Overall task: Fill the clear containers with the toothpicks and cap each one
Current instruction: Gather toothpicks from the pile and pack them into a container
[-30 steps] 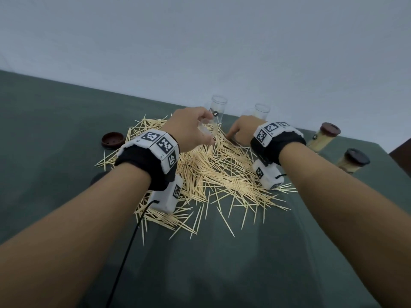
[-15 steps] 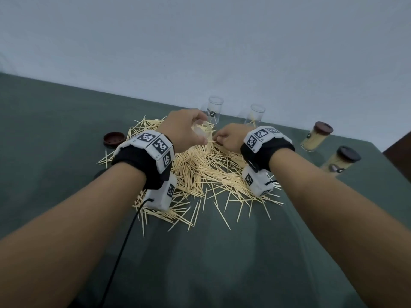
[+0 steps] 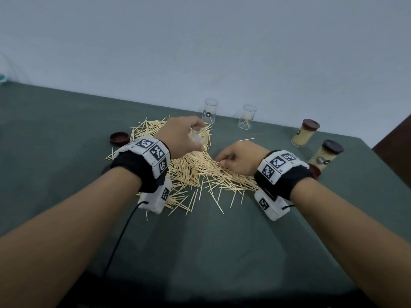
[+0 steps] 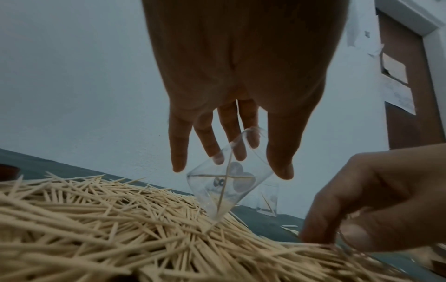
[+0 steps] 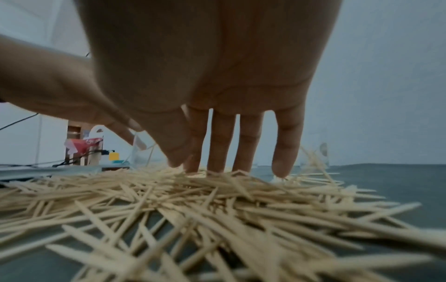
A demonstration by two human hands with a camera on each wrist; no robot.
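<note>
A heap of toothpicks (image 3: 195, 172) lies on the green tablecloth (image 3: 200, 252). My left hand (image 3: 196, 135) grips a clear container (image 3: 196, 138) tilted above the heap's far side. In the left wrist view this container (image 4: 229, 183) points its lower end at the pile and holds two crossed toothpicks, with my left hand (image 4: 231, 171) around it. My right hand (image 3: 220, 158) reaches down onto the right part of the heap. Its thumb and forefinger pinch toothpicks in the pile (image 5: 183, 166), and the other fingertips touch the heap.
Two open clear containers (image 3: 210, 111) (image 3: 248, 116) stand at the back by the wall. Two filled, brown-capped containers (image 3: 305, 132) (image 3: 327, 155) stand at the right. A loose brown cap (image 3: 119, 137) lies left of the heap, another (image 3: 314, 171) by my right wrist.
My right hand has drawn back from beside the held container, toward me and to the right, down onto the heap. My left hand still holds the container over the pile.
</note>
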